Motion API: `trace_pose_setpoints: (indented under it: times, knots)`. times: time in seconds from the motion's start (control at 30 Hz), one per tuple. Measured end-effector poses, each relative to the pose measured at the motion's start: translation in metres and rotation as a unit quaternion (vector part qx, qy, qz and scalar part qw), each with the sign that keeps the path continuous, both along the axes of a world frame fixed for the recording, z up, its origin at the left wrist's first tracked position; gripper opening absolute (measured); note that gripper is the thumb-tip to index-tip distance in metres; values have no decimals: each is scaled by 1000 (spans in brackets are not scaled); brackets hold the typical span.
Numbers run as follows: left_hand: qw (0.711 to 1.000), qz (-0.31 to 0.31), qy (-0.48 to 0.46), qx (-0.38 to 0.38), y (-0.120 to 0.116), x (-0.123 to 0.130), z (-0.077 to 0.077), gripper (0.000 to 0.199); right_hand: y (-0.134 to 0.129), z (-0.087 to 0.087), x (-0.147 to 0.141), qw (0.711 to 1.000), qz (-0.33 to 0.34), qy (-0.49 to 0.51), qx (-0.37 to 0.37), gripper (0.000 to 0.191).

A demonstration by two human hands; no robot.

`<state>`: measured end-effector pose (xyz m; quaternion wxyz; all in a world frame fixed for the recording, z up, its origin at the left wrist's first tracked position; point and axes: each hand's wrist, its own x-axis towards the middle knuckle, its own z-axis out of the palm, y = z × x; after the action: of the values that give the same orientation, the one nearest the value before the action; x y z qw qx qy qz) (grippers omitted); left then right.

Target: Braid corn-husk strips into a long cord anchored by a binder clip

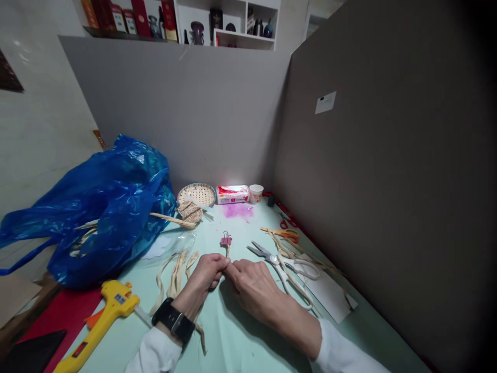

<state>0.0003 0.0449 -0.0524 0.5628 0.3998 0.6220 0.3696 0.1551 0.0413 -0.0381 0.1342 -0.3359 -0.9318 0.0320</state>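
Note:
A pink binder clip [226, 241] lies on the pale green table, clamped on the far end of a short twisted natural-fibre strand [228, 251]. The strand's near end runs into the closed fingers of my left hand [205, 270], which wears a black watch. Pressed against it from the right is my right hand [250, 282], its fingers closed at the same end of the strand. Loose pale fibre strips [176, 274] lie left of my left hand and partly under its wrist. White-handled scissors [274, 259] lie open to the right.
A blue plastic bag [116, 207] and yellow glue gun [112, 311] are at left. Behind stand a woven basket [197, 195], tissue pack [233, 194] and paper cup [256, 193]. Orange scissors [289, 234], more fibre and white card [330, 295] lie right, beside a grey partition.

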Motion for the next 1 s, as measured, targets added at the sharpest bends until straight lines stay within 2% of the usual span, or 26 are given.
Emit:
trace_pose_setpoints:
  times: [0.13, 0.27, 0.47, 0.57, 0.63, 0.7, 0.83, 1.0]
  knots:
    - [1000, -8, -1, 4, -2, -2, -2, 28, -5, 3, -1, 999, 18, -37, -2, 23]
    - [1000, -22, 5, 7, -3, -2, -2, 27, 2, 11, 6, 999, 8, -41, -34, 21]
    - [1000, -15, 22, 8, -5, 1, 1, 27, 28, 38, 37, 992, 13, 4, -127, 25]
    - [999, -4, 28, 16, -5, 3, 1, 29, 38, 47, 44, 985, 9, 55, -161, 15]
    - [999, 1, 31, 24, -5, 4, 0, 29, 39, 44, 37, 981, -21, 100, -163, 20]
    - [999, 3, 35, 33, -5, 5, 0, 30, 35, 34, 22, 975, -42, 128, -175, 27]
    - [998, -3, 51, 42, -5, 3, -2, 30, 24, 9, -8, 966, -54, 142, -208, 20]
    - [995, -21, 79, 52, -5, 0, -5, 27, 23, -3, -14, 955, -107, 160, -224, 25]
